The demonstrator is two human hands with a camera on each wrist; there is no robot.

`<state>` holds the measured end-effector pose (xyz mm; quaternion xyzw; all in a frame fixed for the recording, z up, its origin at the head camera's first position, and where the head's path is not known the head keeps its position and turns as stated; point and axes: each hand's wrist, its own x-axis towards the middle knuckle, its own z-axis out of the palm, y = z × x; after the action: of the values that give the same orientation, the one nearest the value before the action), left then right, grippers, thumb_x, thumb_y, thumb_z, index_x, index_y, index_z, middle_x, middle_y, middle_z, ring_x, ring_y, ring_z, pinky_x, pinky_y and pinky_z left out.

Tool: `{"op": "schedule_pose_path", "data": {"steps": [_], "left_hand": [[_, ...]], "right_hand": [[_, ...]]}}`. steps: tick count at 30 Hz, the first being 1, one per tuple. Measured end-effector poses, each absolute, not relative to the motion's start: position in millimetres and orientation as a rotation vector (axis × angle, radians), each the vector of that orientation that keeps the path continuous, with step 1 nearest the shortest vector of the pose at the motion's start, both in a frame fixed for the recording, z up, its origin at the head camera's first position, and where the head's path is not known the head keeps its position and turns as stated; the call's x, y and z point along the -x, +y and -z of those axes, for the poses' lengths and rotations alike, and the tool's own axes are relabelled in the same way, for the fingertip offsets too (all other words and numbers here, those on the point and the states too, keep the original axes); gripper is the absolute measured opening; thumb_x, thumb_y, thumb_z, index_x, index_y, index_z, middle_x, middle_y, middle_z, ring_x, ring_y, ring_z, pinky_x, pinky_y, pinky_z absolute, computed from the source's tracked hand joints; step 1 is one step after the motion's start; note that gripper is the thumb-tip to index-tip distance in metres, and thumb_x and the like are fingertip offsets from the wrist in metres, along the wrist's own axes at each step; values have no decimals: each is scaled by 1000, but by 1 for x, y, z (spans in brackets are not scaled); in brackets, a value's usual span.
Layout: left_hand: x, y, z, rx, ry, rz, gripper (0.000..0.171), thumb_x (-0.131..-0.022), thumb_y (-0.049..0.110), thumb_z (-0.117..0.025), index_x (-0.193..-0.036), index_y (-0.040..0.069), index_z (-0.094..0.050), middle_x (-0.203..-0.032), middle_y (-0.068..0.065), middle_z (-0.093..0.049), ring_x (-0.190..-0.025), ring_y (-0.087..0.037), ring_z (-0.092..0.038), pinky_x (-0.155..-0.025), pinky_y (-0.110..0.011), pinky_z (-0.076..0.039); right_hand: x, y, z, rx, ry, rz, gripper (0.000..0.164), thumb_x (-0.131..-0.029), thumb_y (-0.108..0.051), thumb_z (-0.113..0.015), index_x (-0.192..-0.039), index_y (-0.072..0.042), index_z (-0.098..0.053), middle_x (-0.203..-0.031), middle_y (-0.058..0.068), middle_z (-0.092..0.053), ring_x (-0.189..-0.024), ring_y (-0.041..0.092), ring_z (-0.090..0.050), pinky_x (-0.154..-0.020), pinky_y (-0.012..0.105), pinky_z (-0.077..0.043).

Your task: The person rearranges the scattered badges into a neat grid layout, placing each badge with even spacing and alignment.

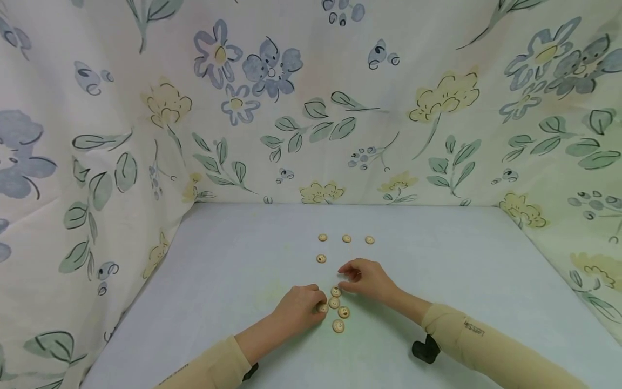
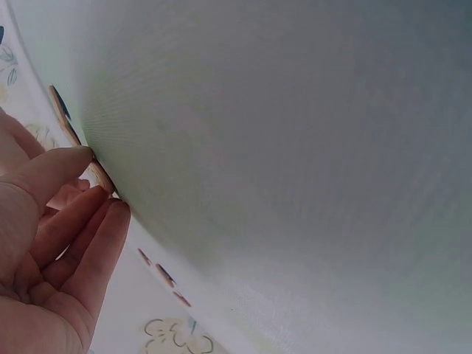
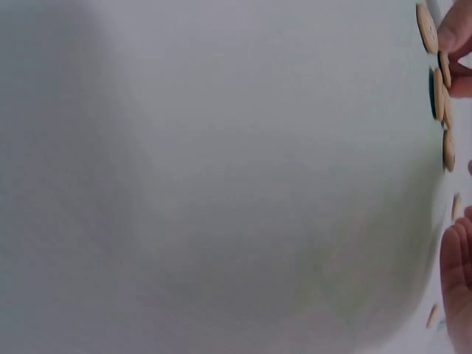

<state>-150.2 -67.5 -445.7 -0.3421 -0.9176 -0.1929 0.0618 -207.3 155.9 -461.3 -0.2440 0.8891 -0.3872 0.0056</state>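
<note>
My left hand (image 1: 300,308) pinches a small round wooden disc (image 1: 323,308) at its edge, low on the white table. In the left wrist view, the thumb and fingertips close around that disc (image 2: 101,177). Several more discs lie in a loose cluster just right of it, among them a top disc (image 1: 336,291) and a bottom disc (image 1: 338,326), with dark face-like marks. Beside the top disc hovers my right hand (image 1: 368,280), its fingers loosely bent with nothing seen between them. In the right wrist view, the right hand (image 3: 459,276) appears only at the edge, apart from the discs.
Farther back, three discs form a row, the middle one (image 1: 346,238) between two others. A single disc (image 1: 321,259) lies below the row's left end. Floral cloth (image 1: 311,108) hangs around the back and sides of the white table (image 1: 233,243).
</note>
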Motion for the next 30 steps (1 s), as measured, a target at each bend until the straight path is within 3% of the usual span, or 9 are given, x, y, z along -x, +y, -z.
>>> {"op": "schedule_pose_path", "data": {"steps": [12, 30], "left_hand": [[151, -68, 446, 1033, -2749, 574, 11, -74, 9, -79, -83, 9, -71, -76, 2, -61, -65, -10, -59, -61, -25, -47], [150, -67, 448, 1023, -2752, 585, 11, -74, 8, -79, -79, 10, -69, -72, 4, -58, -62, -10, -55, -58, -22, -44]], "right_hand": [[185, 168, 469, 814, 2729, 1247, 27, -80, -24, -81, -101, -10, -71, -86, -5, -64, -77, 8, -57, -71, 24, -51], [156, 170, 469, 994, 2686, 1284, 23, -80, -17, -81, -99, -10, -71, -89, -4, -67, -77, 12, -60, -69, 24, -51]]}}
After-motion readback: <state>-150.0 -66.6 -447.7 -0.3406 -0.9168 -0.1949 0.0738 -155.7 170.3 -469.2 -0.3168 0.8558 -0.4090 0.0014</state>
